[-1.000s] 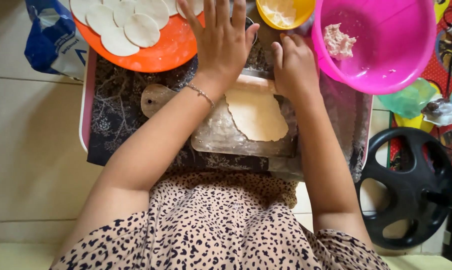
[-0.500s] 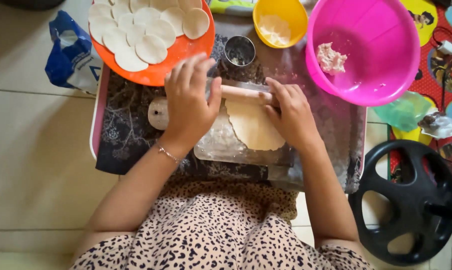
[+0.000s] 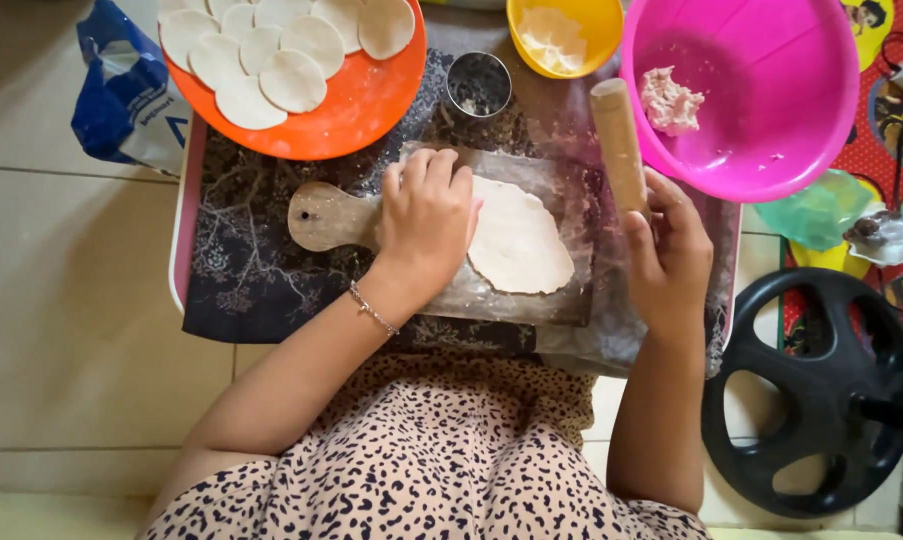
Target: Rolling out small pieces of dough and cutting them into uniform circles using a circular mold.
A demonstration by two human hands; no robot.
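the right hand (image 3: 671, 250) has lifted the rolling pin (image 3: 619, 145) off the dough sheet (image 3: 516, 240) and is gripping it upright; the left hand (image 3: 426, 215) is resting open on the wooden board (image 3: 321, 215), so rolling seems finished.

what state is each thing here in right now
dough sheet: rolled flat, lying on the board
wooden board: flat on the tray, pressed by the left hand
rolling pin: lifted off the dough, gripped by the right hand
orange plate: loaded with cut dough rounds
pink bowl: nearly empty, one dough lump inside
yellow bowl: holds some flour
metal cutter: upright, unused
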